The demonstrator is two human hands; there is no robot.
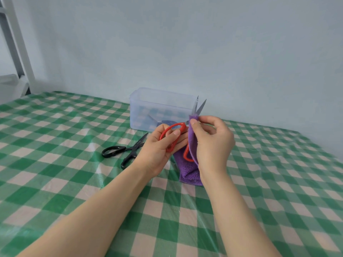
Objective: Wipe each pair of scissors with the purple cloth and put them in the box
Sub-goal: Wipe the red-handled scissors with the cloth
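I see both forearms reaching in from 6 o'clock, hands raised over the checked table [55, 173]. Left hand [157, 147] grips 1 loop of the red scissors [172, 127], thumb across it. Right hand [213, 143] pinches the purple cloth [189, 173] around the blades, tips up and slightly parted. Clear box [159, 101] at 12 o'clock holds 1 blue-handled pair [166, 122]. Black scissors [118, 151] lie at 9 o'clock.
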